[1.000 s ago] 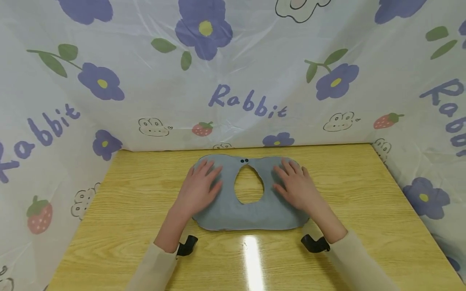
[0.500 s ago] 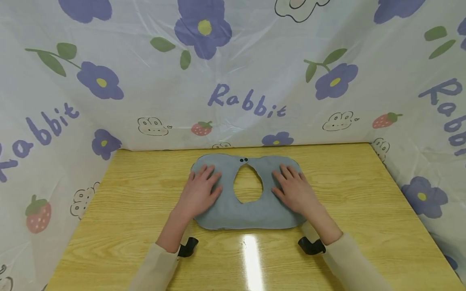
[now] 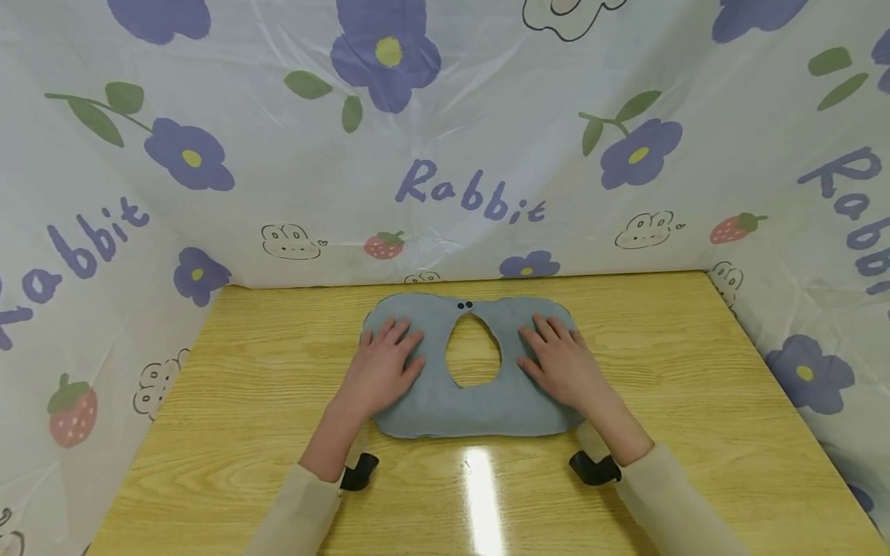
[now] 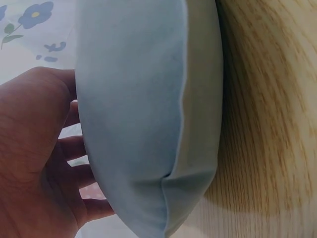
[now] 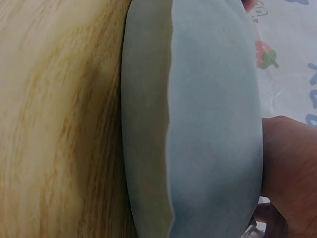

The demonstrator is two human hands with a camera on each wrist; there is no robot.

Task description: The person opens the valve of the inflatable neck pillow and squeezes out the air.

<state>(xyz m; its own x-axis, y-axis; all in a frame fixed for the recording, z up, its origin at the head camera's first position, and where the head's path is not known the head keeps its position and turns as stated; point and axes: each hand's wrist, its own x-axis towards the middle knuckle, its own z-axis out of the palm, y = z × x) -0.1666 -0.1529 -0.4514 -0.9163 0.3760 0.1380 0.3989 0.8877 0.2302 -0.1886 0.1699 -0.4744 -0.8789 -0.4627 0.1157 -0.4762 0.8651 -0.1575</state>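
Note:
A blue-grey U-shaped neck pillow (image 3: 480, 413) lies flat on the wooden table, its two ends meeting at the far side by a pair of dark snaps (image 3: 464, 306). On its left half rests my left hand (image 3: 381, 367), fingers spread and pointing away from me. My right hand (image 3: 565, 363) lies the same way across the right half. Both wrist views show the pillow's thick side and its seam from close up; in the left one the fingers (image 4: 74, 147) reach over the top surface. Part of the right hand (image 5: 290, 168) is hidden behind the pillow in the right wrist view.
The wood-grain table (image 3: 257, 386) is walled at the back and both sides by a white curtain (image 3: 473, 139) printed with purple flowers, strawberries and the word Rabbit. A black wrist mount (image 3: 359, 471) sits under the left wrist, another mount (image 3: 594, 469) under the right.
Both hands have slid slightly toward me on the pillow and settled lower onto it. Over the last half second they have hardly moved, and the pillow stays in place.

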